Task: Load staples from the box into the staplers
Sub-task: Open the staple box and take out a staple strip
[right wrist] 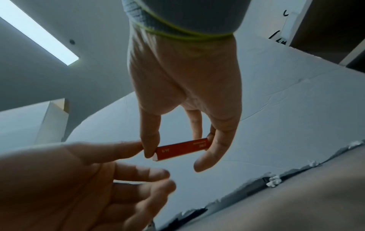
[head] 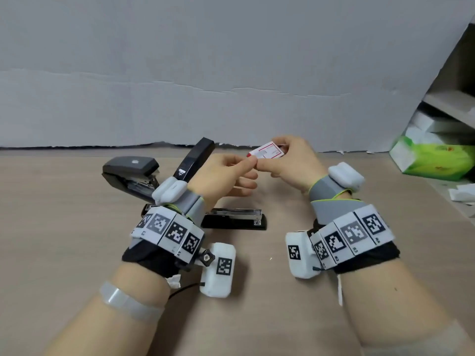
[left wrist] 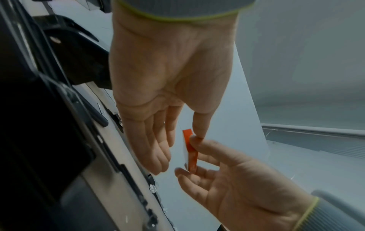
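My right hand (head: 288, 160) holds a small red and white staple box (head: 267, 151) above the table, thumb on one end and fingers on the other (right wrist: 183, 148). My left hand (head: 250, 161) meets the box's left end, thumb and index fingertip pinching it, the other fingers loose (left wrist: 187, 132). An open black stapler stands with its top (head: 200, 155) raised and its base (head: 234, 218) flat on the table under my left wrist. A second black stapler (head: 131, 173) lies further left, partly open. What is inside the box is hidden.
A grey board (head: 231, 73) closes the back of the wooden table (head: 257, 304). At the right stand a green tissue pack (head: 434, 160), white scraps (head: 462, 194) and a shelf (head: 452, 98).
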A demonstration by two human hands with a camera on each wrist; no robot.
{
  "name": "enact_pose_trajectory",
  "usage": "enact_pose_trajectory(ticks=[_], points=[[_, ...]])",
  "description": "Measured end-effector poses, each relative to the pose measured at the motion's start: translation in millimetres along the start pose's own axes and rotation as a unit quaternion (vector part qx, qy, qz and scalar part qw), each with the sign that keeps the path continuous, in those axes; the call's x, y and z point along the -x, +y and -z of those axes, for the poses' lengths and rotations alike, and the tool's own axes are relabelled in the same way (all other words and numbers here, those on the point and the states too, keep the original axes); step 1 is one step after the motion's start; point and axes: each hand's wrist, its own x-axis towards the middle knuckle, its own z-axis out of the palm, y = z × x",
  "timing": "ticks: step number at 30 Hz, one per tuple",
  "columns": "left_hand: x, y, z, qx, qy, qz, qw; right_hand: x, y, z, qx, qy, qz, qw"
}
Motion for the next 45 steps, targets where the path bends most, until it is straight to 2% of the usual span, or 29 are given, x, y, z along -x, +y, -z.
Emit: enact_pose_trajectory(ticks=[5, 8, 12, 15, 19, 25, 31, 35, 41, 45], points=[[2, 7, 1, 0.048, 0.037, -0.028, 0.998, 7, -5, -4, -0.048, 0.001, 0.012, 0.999], [3, 12, 8, 0.046, 0.054, -0.031, 0.997, 5, -3, 7, -0.123, -0.032, 0.026, 0.992], [3, 18, 18, 0.043, 0.043, -0.030, 0.998, 4, -2, 22, -0.231, -0.087, 0.044, 0.968], [1, 16, 22, 0.044, 0.035, -0.027, 0.998, 4, 1, 25, -0.310, -0.148, 0.037, 0.938], [0, 15, 23, 0.045, 0.023, -0.030, 0.998, 2, 6, 21, -0.369, -0.169, 0.011, 0.914], [-1, 15, 22, 0.061, 0.042, -0.035, 0.997, 2, 8, 11, -0.366, -0.204, 0.010, 0.908], [-1, 12, 25, 0.064, 0.022, -0.039, 0.997, 4, 8, 10, -0.358, -0.244, 0.014, 0.901], [-1, 12, 26, 0.065, 0.022, -0.029, 0.997, 3, 9, 10, -0.357, -0.225, 0.008, 0.907], [3, 15, 23, 0.036, 0.044, -0.012, 0.998, 1, 9, 6, -0.327, -0.162, 0.003, 0.931], [2, 15, 28, 0.042, 0.056, -0.016, 0.997, 1, 7, 4, -0.323, -0.153, -0.001, 0.934]])
